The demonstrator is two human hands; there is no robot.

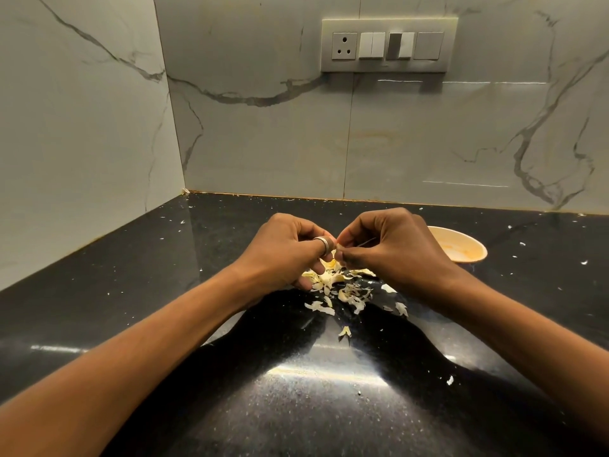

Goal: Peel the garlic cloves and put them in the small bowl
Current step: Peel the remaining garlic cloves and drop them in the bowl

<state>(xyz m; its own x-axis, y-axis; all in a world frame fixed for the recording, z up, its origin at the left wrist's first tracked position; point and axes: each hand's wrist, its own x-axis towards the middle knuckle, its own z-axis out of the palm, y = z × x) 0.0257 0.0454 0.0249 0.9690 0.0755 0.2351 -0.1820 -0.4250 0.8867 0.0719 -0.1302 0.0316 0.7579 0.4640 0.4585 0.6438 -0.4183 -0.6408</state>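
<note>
While papery skins (349,293) lie heaped beneath it, the garlic clove (334,254) shows us only a pale sliver, held just above the surface (296,407) between two hands that meet at mid-frame. The left hand (286,252), a metal ring (324,243) on its thumb, curls round the clove from one side. The fingers (346,258) of the right hand (392,249) are bent tight and pinch it from the other. Neither hand is slack. A thin dark line juts from the right hand toward the bowl; we cannot tell what it is.

We judge the step in hand to be stripping the skin. It should go best if the left hand holds the clove steady while the right catches a loose edge near the tip and pulls along the clove's length, so the skin comes away in one piece. A light pinch matters, since a squeezed clove is likely to bruise or slip.

Flecks of skin scatter wide over the dark, glossy surface. The small bowl (468,250) stands just behind the right hand, partly hidden by it; we cannot make out any cloves inside. On the marble-patterned wall (263,127), a switch panel (389,44) carries a socket and rockers. We find no brand, label or writing to read.
</note>
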